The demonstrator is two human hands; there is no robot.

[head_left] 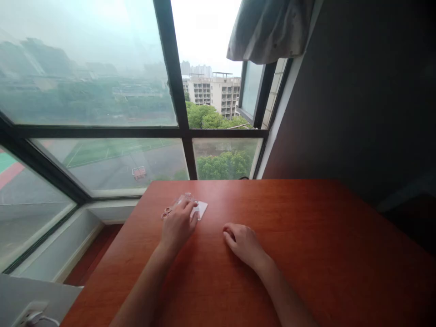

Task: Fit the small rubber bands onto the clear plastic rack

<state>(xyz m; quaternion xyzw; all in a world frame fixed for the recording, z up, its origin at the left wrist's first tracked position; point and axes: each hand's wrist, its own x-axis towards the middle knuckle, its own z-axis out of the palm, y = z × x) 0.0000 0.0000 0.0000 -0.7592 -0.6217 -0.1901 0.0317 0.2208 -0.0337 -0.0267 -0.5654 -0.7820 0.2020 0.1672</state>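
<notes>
My left hand reaches over a small cluster of things on the table's far left part. Its fingertips lie on or just above a clear plastic piece, with the thumb apart from the fingers. A white flat piece, like a card or paper, shows beside the fingertips. Two pinkish ring handles, like those of scissors, stick out left of the hand; any blades are hidden. My right hand rests on the tabletop to the right, fingers curled in towards the thumb, nothing visible in them.
A reddish-brown wooden table spreads under both arms. Windows with dark frames stand beyond its far edge, one pane swung outward. A grey curtain hangs above. A dark wall rises on the right. A socket with a white plug is lower left.
</notes>
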